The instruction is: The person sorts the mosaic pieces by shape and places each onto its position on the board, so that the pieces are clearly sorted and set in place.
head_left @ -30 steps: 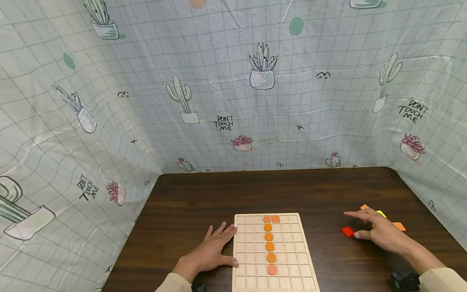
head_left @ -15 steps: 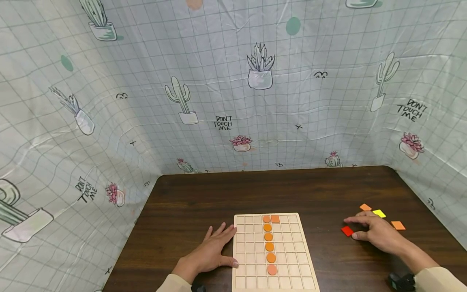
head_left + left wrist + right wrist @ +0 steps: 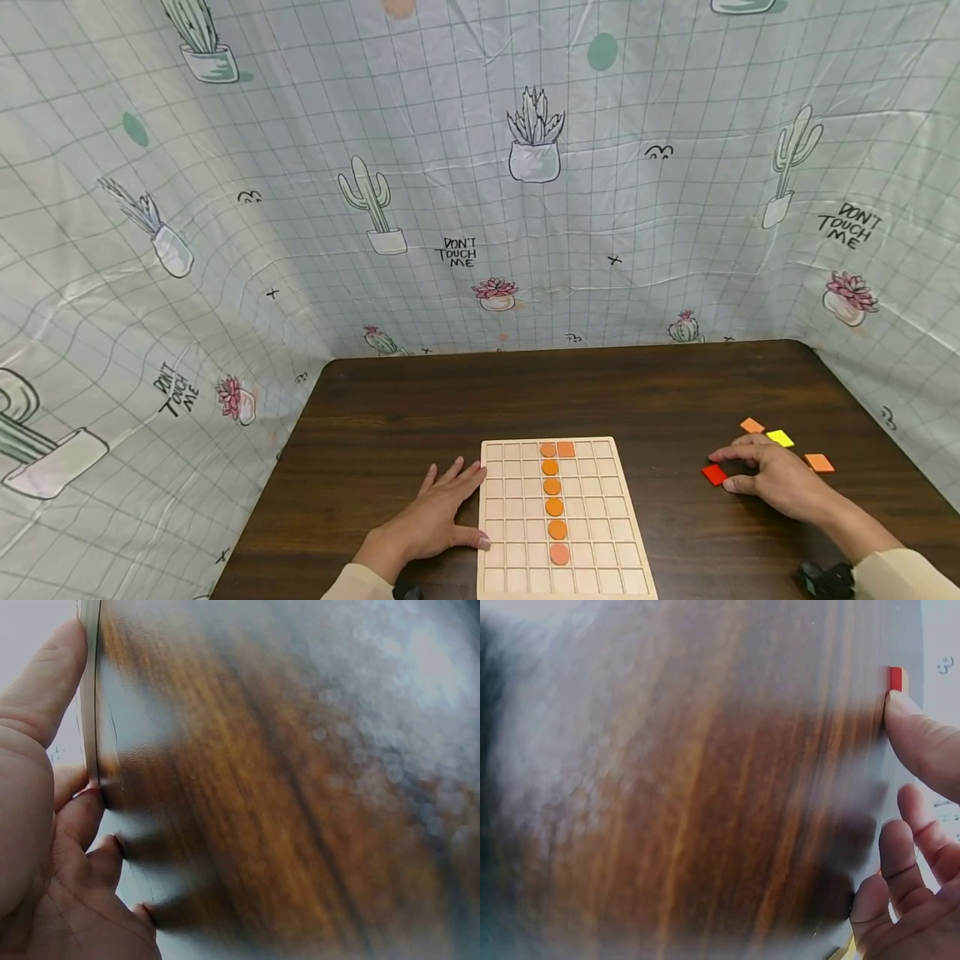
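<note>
A light wooden grid board point(image 3: 517, 500) lies on the dark wood table. A column of orange discs point(image 3: 554, 507) runs down its middle, with an orange square tile point(image 3: 566, 450) beside the top disc. My left hand point(image 3: 429, 517) is spread at the board's left edge; its thumb laps onto the rim and its fingertips rest on the table, as the left wrist view shows. To the right, my right hand point(image 3: 783, 479) has its thumb tip against a red square tile point(image 3: 714, 475), and its index fingertip hovers just past the tile's far side.
Around the right hand lie more square tiles: a yellow tile point(image 3: 780, 438), an orange tile point(image 3: 752, 425) behind it and another orange tile point(image 3: 819, 462) at the far right. A cactus-print curtain point(image 3: 585, 217) hangs behind and along both sides of the table point(image 3: 405, 408).
My right hand has shifted slightly and its index finger has bent down closer to the red tile, uncovering the yellow tile. The left hand and board stay put.
</note>
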Demonstrator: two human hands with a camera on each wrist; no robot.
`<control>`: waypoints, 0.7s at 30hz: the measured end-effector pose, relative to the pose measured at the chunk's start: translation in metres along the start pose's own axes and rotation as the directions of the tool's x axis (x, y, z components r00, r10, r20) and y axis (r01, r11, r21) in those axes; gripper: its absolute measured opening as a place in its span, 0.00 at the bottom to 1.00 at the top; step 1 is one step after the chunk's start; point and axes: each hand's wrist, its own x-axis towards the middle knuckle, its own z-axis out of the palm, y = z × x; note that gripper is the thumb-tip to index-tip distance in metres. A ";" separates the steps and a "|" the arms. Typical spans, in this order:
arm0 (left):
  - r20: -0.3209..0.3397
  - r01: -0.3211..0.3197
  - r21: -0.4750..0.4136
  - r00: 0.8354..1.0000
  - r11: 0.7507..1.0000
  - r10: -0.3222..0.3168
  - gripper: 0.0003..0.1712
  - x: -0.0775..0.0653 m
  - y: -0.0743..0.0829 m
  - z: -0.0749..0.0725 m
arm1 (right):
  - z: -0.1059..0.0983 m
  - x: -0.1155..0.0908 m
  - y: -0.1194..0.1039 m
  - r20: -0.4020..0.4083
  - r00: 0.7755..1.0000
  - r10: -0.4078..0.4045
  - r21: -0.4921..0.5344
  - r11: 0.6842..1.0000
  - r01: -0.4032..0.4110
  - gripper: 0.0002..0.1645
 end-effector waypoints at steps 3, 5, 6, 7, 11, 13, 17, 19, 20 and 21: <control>0.004 0.010 -0.002 1.000 1.000 -0.010 0.58 0.000 0.000 0.000 | 0.001 0.000 0.000 -0.006 1.000 -0.010 -0.006 1.000 0.010 0.19; 0.007 0.015 -0.003 1.000 1.000 -0.015 0.58 0.000 0.000 0.000 | 0.001 0.000 -0.001 -0.009 1.000 -0.022 -0.004 1.000 0.022 0.16; 0.009 0.016 -0.004 1.000 1.000 -0.016 0.58 0.000 0.000 0.000 | 0.002 0.000 -0.001 -0.011 1.000 -0.028 -0.002 1.000 0.028 0.15; 0.010 0.018 -0.003 1.000 1.000 -0.018 0.58 0.000 0.000 0.000 | 0.002 0.000 -0.002 -0.013 1.000 -0.028 0.002 1.000 0.028 0.14; 0.015 0.018 -0.010 1.000 1.000 -0.018 0.58 -0.001 0.000 0.000 | 0.005 -0.001 -0.004 -0.035 0.999 -0.042 0.009 0.999 0.042 0.13; 0.016 0.016 -0.010 1.000 1.000 -0.016 0.58 -0.001 0.001 0.000 | 0.006 -0.001 -0.005 -0.049 0.998 -0.047 0.011 0.999 0.048 0.13; 0.015 0.014 -0.014 1.000 1.000 -0.013 0.58 -0.001 0.001 0.000 | 0.006 0.000 -0.008 -0.045 0.999 -0.007 0.025 1.000 0.008 0.14; 0.015 0.015 -0.016 1.000 1.000 -0.015 0.58 -0.001 0.002 -0.001 | 0.006 0.001 -0.009 -0.031 0.999 0.020 0.047 0.999 -0.018 0.15; 0.015 0.015 -0.018 1.000 1.000 -0.015 0.58 -0.001 0.002 -0.001 | 0.005 0.002 -0.009 -0.024 0.999 0.037 0.058 0.998 -0.036 0.15; 0.015 0.016 -0.018 1.000 1.000 -0.016 0.58 -0.001 0.002 -0.001 | 0.005 0.002 -0.010 -0.018 0.999 0.046 0.071 0.996 -0.045 0.15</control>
